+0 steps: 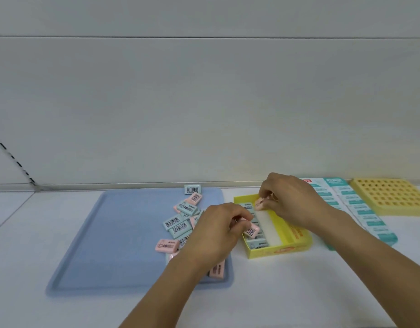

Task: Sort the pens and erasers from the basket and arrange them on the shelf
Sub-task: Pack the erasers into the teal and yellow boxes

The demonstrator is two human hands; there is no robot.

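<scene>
Pinching pink eraser (260,202), right grip (289,200) over yellow box (296,240).

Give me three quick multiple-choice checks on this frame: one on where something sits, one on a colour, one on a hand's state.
1. Where do the loose erasers lie?
A. on the blue tray
B. in the yellow grid holder
C. on the bare shelf at the left

2. What colour is the eraser that the right hand holds?
A. teal
B. pink
C. white

3. What is the left hand doing?
A. resting flat and open
B. pinching a pink eraser
C. lifting the tray

Answers:
1 A, the loose erasers are scattered on the blue tray.
2 B, the right hand pinches a pink eraser over the yellow box.
3 B, the left hand has its fingers curled round a pink barcoded eraser.
</scene>
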